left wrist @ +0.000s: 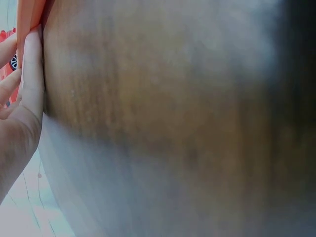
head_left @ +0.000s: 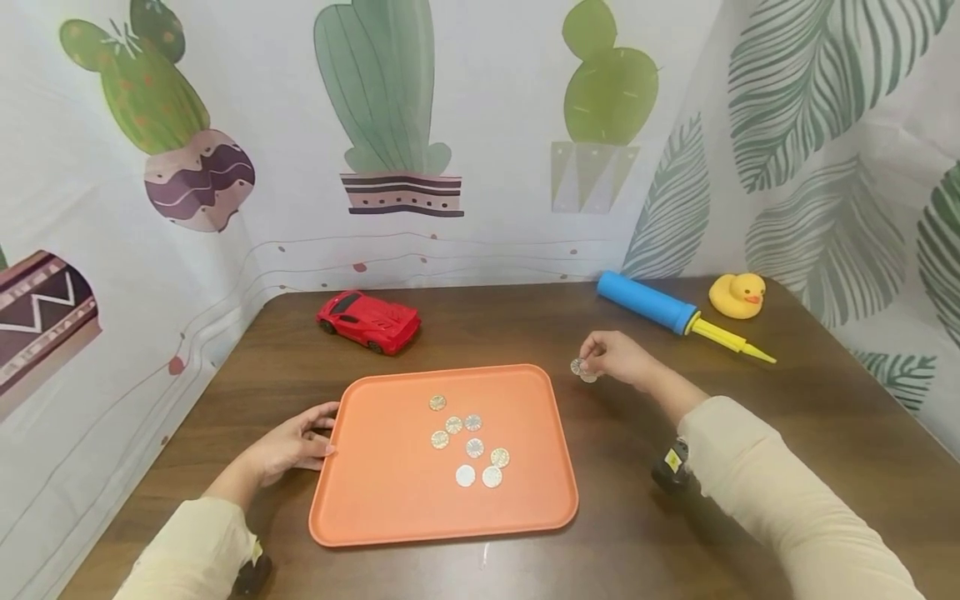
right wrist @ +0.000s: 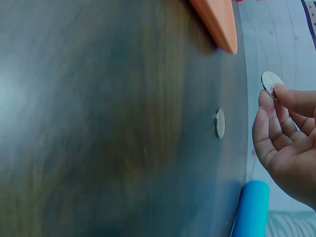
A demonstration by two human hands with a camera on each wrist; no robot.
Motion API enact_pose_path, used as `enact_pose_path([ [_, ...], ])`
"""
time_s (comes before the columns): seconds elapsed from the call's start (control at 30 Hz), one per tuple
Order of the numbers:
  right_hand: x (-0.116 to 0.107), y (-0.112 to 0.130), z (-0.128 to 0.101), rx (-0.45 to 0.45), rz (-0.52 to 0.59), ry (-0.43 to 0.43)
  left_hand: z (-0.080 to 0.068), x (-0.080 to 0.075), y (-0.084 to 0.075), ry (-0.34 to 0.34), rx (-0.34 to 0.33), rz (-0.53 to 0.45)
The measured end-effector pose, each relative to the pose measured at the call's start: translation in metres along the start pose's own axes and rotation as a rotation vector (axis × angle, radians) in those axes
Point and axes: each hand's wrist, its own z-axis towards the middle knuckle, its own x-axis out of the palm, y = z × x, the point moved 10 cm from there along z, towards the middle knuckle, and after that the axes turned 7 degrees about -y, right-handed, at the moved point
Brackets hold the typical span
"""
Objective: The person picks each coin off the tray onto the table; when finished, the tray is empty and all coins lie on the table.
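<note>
Coin (right wrist: 271,82) pinched in the right hand (head_left: 615,357), lifted off the brown wooden table (head_left: 787,408) at the orange tray's (head_left: 375,500) two o'clock; another coin (right wrist: 219,123) lies beneath. Left hand (head_left: 292,446), fingers relaxed, touches the tray's nine o'clock rim. Eight coins (head_left: 468,448) rest inside. Cactus-print cloth (head_left: 480,125) walls the table; red toy car (head_left: 367,320), blue pump (head_left: 648,303), yellow duck (head_left: 738,295) sit at twelve.

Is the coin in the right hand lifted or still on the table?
Lifted: right hand pinches the coin above the table.
</note>
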Motion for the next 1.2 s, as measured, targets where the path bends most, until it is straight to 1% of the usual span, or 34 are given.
enact_pose_path([
  [0.17,-0.012,-0.012,-0.004,0.03,0.047,-0.026,0.0,0.0,0.0,0.001,0.002,0.005],
  [0.3,-0.02,-0.018,-0.007,0.037,0.049,-0.043,0.001,0.001,0.0,0.003,0.004,0.005],
  [0.53,-0.032,-0.032,-0.013,0.057,-0.045,-0.074,0.0,0.001,0.001,0.008,0.005,0.0],
  [0.7,-0.036,-0.044,-0.014,0.085,-0.07,-0.082,0.0,0.0,-0.001,0.009,0.009,-0.011],
  [0.93,-0.037,-0.046,-0.012,0.079,-0.088,-0.094,-0.001,-0.001,-0.007,0.011,0.018,-0.015],
  [1.07,-0.037,-0.047,-0.011,0.079,-0.134,-0.091,0.0,0.0,-0.006,0.018,0.011,-0.035],
  [1.2,-0.038,-0.047,-0.011,0.076,-0.181,-0.092,0.0,0.0,-0.003,0.017,0.004,-0.03],
])
